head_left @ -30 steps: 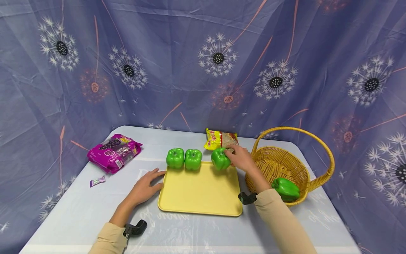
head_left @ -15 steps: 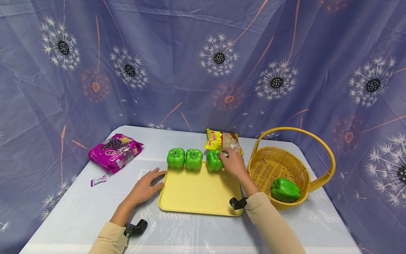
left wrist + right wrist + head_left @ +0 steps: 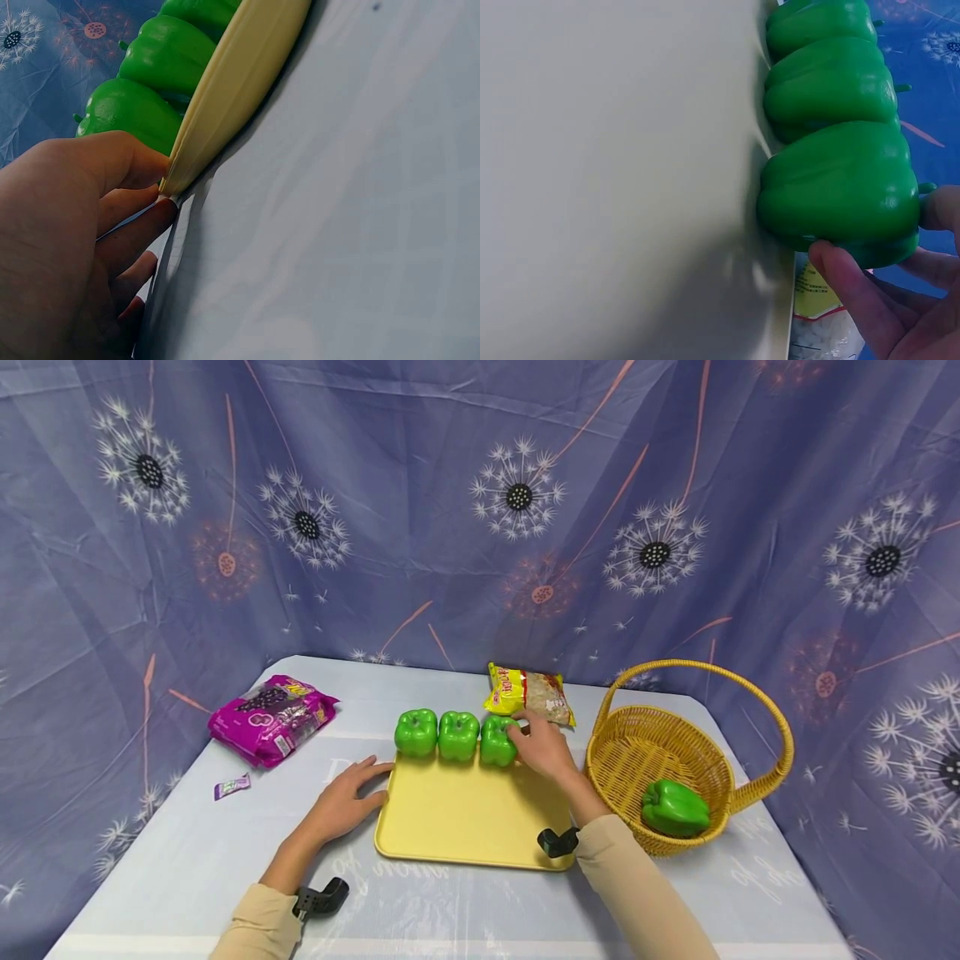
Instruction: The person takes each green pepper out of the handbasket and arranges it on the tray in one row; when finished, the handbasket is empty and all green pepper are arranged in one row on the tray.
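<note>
Three green bell peppers stand in a row along the far edge of a yellow tray (image 3: 472, 818): the left one (image 3: 416, 732), the middle one (image 3: 458, 736) and the right one (image 3: 498, 741). My right hand (image 3: 546, 747) grips the right bell pepper (image 3: 840, 191) from its right side, with the thumb and fingers around it in the right wrist view. That pepper sits close beside the middle one. My left hand (image 3: 341, 802) rests at the tray's left edge, its fingertips touching the rim (image 3: 225, 90). A fourth bell pepper (image 3: 675, 808) lies in a wicker basket (image 3: 637, 752).
The basket's tall handle (image 3: 780, 743) arches up at the right. Behind the tray lies a yellow-and-clear food packet (image 3: 528, 693). A purple snack bag (image 3: 273, 720) and a small wrapped candy (image 3: 232, 787) lie at the left. A patterned curtain (image 3: 420, 527) hangs behind the table.
My right hand has moved left with the bell pepper, bringing it close beside the middle one. More of the food packet shows now. My left hand has stayed at the tray's edge.
</note>
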The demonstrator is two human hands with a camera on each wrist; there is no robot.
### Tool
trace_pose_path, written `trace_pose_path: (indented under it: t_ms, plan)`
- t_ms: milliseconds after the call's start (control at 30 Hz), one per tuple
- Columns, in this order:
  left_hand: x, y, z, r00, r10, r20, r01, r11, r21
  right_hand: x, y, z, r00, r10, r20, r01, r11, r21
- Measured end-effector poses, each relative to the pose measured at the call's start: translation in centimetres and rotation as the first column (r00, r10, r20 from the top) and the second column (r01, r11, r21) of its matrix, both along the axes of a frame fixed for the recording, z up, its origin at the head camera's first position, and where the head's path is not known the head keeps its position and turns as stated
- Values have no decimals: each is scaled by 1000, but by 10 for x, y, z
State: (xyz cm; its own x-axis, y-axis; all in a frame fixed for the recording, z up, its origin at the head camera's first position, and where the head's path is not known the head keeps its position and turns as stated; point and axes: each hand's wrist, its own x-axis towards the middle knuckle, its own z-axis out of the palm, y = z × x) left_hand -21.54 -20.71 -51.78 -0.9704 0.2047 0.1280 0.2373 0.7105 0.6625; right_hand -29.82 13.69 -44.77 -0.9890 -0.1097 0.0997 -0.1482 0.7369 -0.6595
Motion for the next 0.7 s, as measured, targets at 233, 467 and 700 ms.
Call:
trace_pose_path:
  t_ms: [233, 467, 700]
  plan:
    - [1, -1, 0, 1000, 4, 1, -4, 1000, 11, 0, 0, 0, 1000, 2, 20, -2, 1000, 16]
    - [0, 0, 0, 1000, 7, 12, -7, 1000, 12, 3, 12, 7, 998, 53, -29, -52, 998, 44]
    - [1, -1, 1, 1000, 6, 13, -6, 1000, 9, 7, 28, 24, 992, 125, -32, -122, 990, 67]
